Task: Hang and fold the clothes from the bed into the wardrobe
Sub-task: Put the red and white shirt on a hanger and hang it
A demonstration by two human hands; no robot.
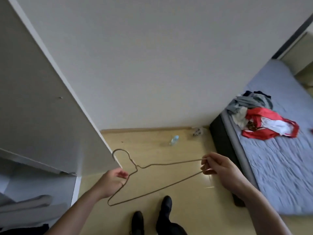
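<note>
A thin tan wire hanger (152,187) hangs in the air over the floor, held between both hands. My left hand (111,182) grips its left shoulder below the hook. My right hand (218,168) pinches its right end with the fingertips. A heap of clothes (250,106), grey, white and dark, lies on the bed (279,163) at the right, with a red and white garment (269,128) spread beside it. The open white wardrobe door (44,102) stands at the left, with the wardrobe's inside (33,192) below it.
A clear plastic bottle (174,140) lies on the wooden floor (152,143) near the wall. A small crumpled thing (197,131) sits in the corner by the bed's dark base. My two dark-socked feet (152,216) stand below the hanger.
</note>
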